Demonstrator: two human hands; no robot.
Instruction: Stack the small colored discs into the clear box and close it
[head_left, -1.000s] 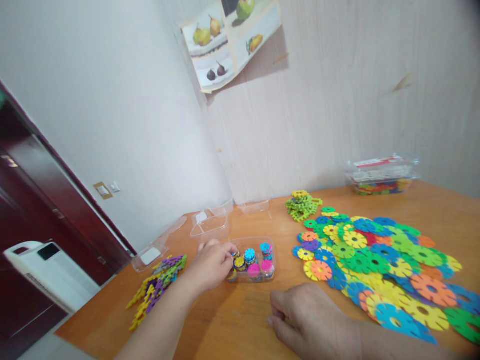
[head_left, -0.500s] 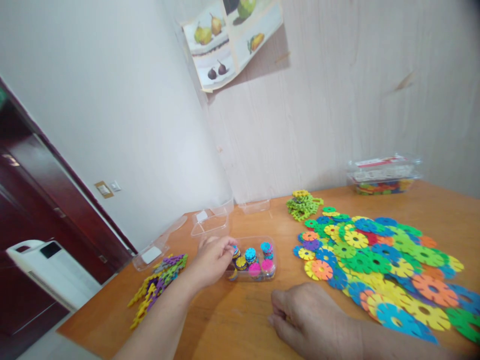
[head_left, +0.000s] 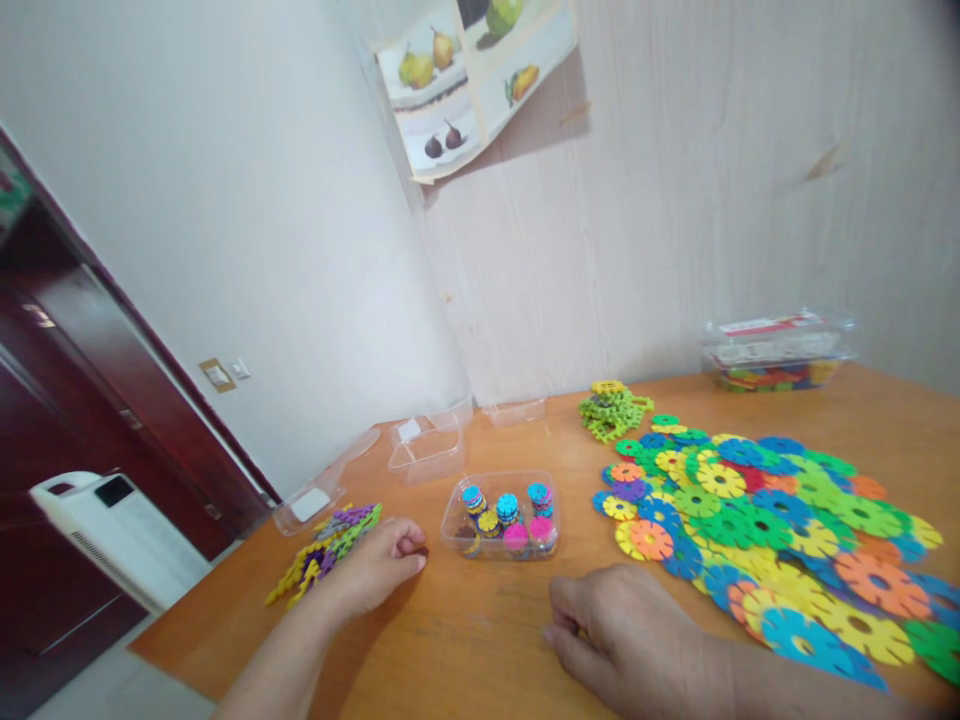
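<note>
My left hand (head_left: 382,565) hovers just left of a clear plastic box (head_left: 451,545), apart from it. Its fingers are curled in and nothing shows in them. Inside the box stand short stacks of small notched discs, topped with blue (head_left: 507,506), yellow (head_left: 488,522) and pink (head_left: 541,530). My right hand (head_left: 619,635) rests on the table in front of the box, its fingers closed. A hint of yellow shows between thumb and fingers, but what they hold is too hidden to name.
Large notched flower discs (head_left: 750,520) spread across the right. Green connector pieces (head_left: 611,410) are heaped at the back. Purple and yellow connector pieces (head_left: 307,570) lie beyond my left forearm. Clear containers (head_left: 427,460) stand back left, a filled clear box (head_left: 780,355) back right.
My left hand has drawn back leftward from the clear box, uncovering a blue-topped stack at its left end. My right hand stays closed in its place. The view has shifted slightly.
</note>
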